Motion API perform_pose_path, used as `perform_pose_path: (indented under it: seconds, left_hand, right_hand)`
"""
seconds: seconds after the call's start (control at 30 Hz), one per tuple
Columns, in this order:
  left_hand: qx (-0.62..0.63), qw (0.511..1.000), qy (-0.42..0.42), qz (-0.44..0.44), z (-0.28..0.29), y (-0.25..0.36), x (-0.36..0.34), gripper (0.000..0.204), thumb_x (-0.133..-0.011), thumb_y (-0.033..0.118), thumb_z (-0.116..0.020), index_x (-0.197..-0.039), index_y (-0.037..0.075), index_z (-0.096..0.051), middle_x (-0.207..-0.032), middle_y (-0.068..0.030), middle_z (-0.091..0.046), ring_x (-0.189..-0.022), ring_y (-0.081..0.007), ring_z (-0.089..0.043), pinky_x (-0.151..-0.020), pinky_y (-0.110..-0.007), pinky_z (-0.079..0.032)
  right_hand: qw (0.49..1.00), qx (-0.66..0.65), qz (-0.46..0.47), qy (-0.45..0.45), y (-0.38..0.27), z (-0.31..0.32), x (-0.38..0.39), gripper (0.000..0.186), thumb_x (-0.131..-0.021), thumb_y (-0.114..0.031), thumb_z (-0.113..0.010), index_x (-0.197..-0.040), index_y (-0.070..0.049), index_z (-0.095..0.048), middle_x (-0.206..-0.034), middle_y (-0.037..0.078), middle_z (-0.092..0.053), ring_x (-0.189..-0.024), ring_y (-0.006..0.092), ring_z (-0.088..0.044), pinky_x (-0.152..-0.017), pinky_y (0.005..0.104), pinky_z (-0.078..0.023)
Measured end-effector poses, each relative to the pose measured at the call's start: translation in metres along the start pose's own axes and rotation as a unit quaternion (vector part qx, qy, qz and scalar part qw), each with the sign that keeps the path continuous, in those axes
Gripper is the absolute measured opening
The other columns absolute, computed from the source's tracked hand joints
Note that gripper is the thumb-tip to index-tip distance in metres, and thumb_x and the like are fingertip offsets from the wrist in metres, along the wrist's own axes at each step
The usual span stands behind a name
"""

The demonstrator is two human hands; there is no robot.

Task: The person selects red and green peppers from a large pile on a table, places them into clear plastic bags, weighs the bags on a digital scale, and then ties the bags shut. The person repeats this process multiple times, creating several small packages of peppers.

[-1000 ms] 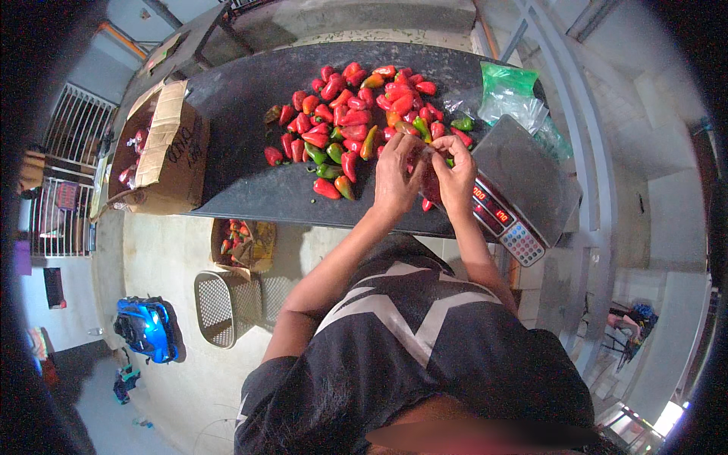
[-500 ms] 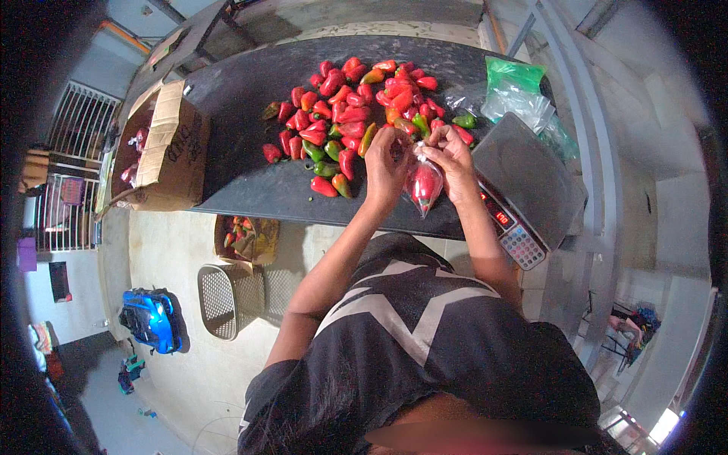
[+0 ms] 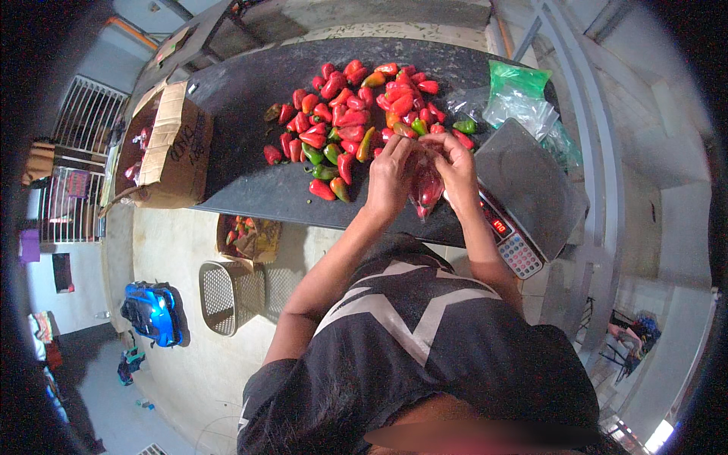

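Observation:
A clear plastic bag [image 3: 425, 191] with red peppers inside hangs at the table's near edge, between my hands. My left hand [image 3: 387, 182] pinches the bag's upper left side, fingers bent in. On the other side, my right hand [image 3: 457, 168] has its fingers closed on the bag's upper right part. The bag's top is partly hidden by my fingers. Just beyond them spreads a heap of bell peppers [image 3: 351, 119], mostly red with some green and orange ones. A digital scale [image 3: 523, 171] with a lit red display stands right beside my right hand, its grey platform bare.
On the dark table [image 3: 243, 129], a cardboard box [image 3: 178, 148] holding bagged peppers stands at the left. Green and clear plastic bags [image 3: 519, 95] lie at the far right. Below are a box of peppers [image 3: 250, 236], a plastic basket [image 3: 231, 298] and a blue bag [image 3: 154, 313].
The bag's top, bunched and twisted before, is now loosened and spread wider between my fingers. Both hands stay at nearly the same place.

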State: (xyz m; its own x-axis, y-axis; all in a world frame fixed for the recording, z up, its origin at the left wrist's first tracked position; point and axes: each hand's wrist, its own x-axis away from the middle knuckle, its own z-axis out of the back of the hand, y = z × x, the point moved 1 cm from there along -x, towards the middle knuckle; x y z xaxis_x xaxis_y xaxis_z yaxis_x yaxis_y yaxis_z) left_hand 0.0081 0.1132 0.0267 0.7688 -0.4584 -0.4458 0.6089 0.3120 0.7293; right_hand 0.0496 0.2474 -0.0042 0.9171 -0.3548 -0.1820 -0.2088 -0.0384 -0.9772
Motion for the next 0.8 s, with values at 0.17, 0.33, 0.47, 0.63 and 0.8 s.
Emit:
perform_pose_path:
  seconds: [0.17, 0.33, 0.47, 0.63, 0.8]
  left_hand:
    - [-0.056, 0.998, -0.018, -0.015, -0.005, 0.005, -0.008, 0.020, -0.079, 0.005, -0.064, -0.098, 0.005, -0.057, -0.092, -0.0151, -0.057, -0.084, -0.0374, -0.061, -0.067, -0.044, -0.050]
    - [-0.049, 0.989, -0.133, -0.041, -0.013, -0.009, -0.025, 0.017, -0.082, 0.009, -0.061, -0.097, 0.004, -0.057, -0.093, -0.0175, -0.057, -0.087, -0.0389, -0.060, -0.071, -0.045, -0.049]
    - [0.020, 0.986, -0.161, 0.040, -0.030, -0.022, -0.013, 0.029, -0.079, 0.018, -0.064, -0.103, 0.002, -0.056, -0.095, -0.0179, -0.060, -0.092, -0.0379, -0.060, -0.079, -0.046, -0.047]
    - [-0.098, 0.986, -0.136, 0.027, -0.033, -0.025, 0.005, 0.025, -0.079, 0.016, -0.060, -0.101, 0.004, -0.059, -0.094, -0.0174, -0.063, -0.096, -0.0362, -0.059, -0.085, -0.045, -0.043]
    - [-0.057, 0.980, -0.152, 0.114, -0.005, -0.023, 0.009, 0.015, -0.082, 0.013, -0.056, -0.089, 0.002, -0.064, -0.085, -0.0188, -0.064, -0.086, -0.0379, -0.061, -0.078, -0.047, -0.046]
  right_hand:
    - [0.935, 0.331, 0.129, -0.010, -0.003, 0.019, -0.004, 0.024, -0.074, 0.007, -0.061, -0.098, 0.003, -0.061, -0.092, 0.011, -0.061, -0.089, 0.0270, -0.062, -0.081, 0.0347, -0.048]
    - [0.931, 0.360, 0.046, -0.040, 0.012, 0.032, -0.011, 0.032, -0.070, 0.002, -0.063, -0.102, 0.004, -0.061, -0.111, 0.022, -0.060, -0.111, 0.0362, -0.056, -0.098, 0.0404, -0.042]
    - [0.952, 0.306, 0.008, -0.013, 0.019, 0.031, -0.006, 0.021, -0.077, 0.001, -0.060, -0.098, 0.005, -0.060, -0.096, 0.022, -0.065, -0.094, 0.0378, -0.063, -0.083, 0.0408, -0.049]
    - [0.938, 0.333, 0.088, -0.039, 0.014, 0.010, 0.002, 0.006, -0.085, -0.001, -0.058, -0.083, 0.003, -0.053, -0.073, 0.017, -0.059, -0.070, 0.0296, -0.062, -0.065, 0.0377, -0.046]
    - [0.945, 0.302, 0.124, 0.002, 0.003, -0.011, 0.006, 0.016, -0.090, -0.013, -0.057, -0.082, 0.001, -0.054, -0.077, 0.017, -0.058, -0.072, 0.0354, -0.058, -0.066, 0.0412, -0.045]
